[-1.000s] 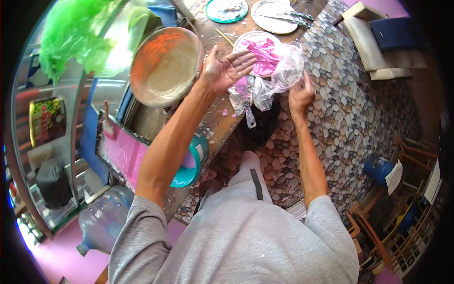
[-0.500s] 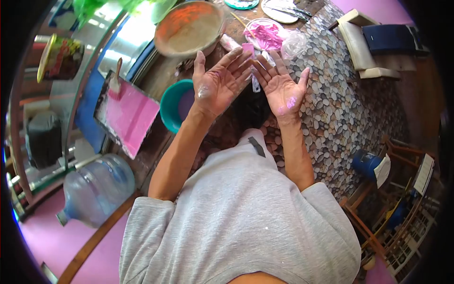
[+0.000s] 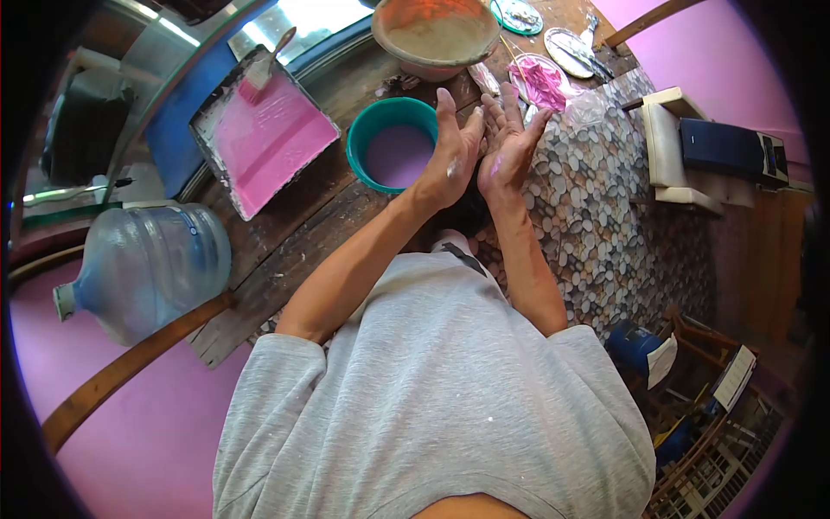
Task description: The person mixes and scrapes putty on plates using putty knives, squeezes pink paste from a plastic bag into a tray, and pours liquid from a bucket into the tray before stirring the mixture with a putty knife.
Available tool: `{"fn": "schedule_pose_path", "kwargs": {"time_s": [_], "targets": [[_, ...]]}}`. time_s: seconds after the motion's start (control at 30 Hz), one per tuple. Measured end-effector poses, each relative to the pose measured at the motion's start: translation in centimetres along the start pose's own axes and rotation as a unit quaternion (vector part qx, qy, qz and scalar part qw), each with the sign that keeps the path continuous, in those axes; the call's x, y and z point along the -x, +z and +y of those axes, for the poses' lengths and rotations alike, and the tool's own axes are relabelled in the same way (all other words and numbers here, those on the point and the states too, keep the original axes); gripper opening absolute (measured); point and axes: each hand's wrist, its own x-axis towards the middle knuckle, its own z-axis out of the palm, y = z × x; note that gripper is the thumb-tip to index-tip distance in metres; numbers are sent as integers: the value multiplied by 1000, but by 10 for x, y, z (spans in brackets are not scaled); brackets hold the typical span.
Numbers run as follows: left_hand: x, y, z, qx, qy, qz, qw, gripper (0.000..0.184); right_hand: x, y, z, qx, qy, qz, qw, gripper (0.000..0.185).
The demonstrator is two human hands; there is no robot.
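Both my hands are held up in front of my shirt, bare and smudged with pale paint. The palm of my left hand [image 3: 451, 156] is turned inward, fingers straight, thumb pointing up. Close beside it, my right hand [image 3: 508, 145] has its palm partly up and its fingers stretched. The finger edges of the two hands meet or nearly meet; which, I cannot tell. Neither holds anything. Nearest my left hand stands a teal bucket [image 3: 356, 143] with lilac liquid inside. Beyond the fingers lies a plate with crumpled pink material [image 3: 540, 82].
Left of the bucket is a paint tray [image 3: 290, 143] coated pink, with a paintbrush [image 3: 264, 69] on it. A large clear water jug [image 3: 160, 259] lies at left. A wide basin [image 3: 437, 35] stands at the back, near a white-smeared plate [image 3: 571, 52]. Pebble-patterned covering [image 3: 596, 208] spreads at right.
My hands have turned from palms facing up to palms facing each other and come closer together. The view has shifted, so the bucket, tray and basin appear further right.
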Motion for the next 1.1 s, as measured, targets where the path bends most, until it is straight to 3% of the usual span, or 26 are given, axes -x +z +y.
{"fn": "schedule_pose_path", "kwargs": {"time_s": [0.17, 0.23, 0.3, 0.47, 0.5, 0.6, 0.73, 0.83, 0.9, 0.97, 1.0, 1.03, 1.07, 1.1], "targets": [[-9, -12, -4, 139, -21, -7, 990, 120, -12, 3, 1, 99, -33, 8, 995, 94], [-10, -9, -5, 178, -36, 1, 983, 121, -18, 2, 10, 109, -36, 66, 991, 85], [-7, -1, -4, 98, -28, 5, 995, 123, -19, 0, 12, 346, -195, 59, 916, 75], [-5, -30, -3, 291, -83, -38, 952, 137, -41, -5, 21, 571, -365, 97, 729, 56], [-3, -30, 3, 289, -87, -39, 953, 137, -53, -14, 22, 570, -365, 102, 729, 56], [5, -28, 12, 266, -107, -56, 956, 140, -68, -36, 14, 646, -378, 146, 647, 54], [-4, -28, 7, 270, -104, -50, 956, 141, -60, -40, 12, 647, -394, 193, 624, 53], [-13, -21, 4, 276, -88, -46, 956, 139, -49, -29, 26, 534, -333, 180, 756, 53], [-16, -21, 0, 299, -78, -40, 950, 137, -32, -19, 39, 539, -315, 162, 764, 57], [-19, -27, -8, 181, -68, 15, 981, 131, -13, -5, 52, 548, -220, 121, 798, 64], [-11, -13, -5, 132, -19, 10, 991, 124, -3, 1, 50, 532, -92, 90, 837, 77], [-2, 1, -3, 83, 30, 11, 996, 116, -5, 2, 42, 533, -92, 90, 836, 77], [-3, -8, -19, -40, 31, 31, 998, 107, -10, 1, 31, 272, -10, 51, 961, 86], [-3, -11, -26, -163, 32, 52, 985, 98, -16, -2, 21, -14, 75, 6, 997, 96]]}}
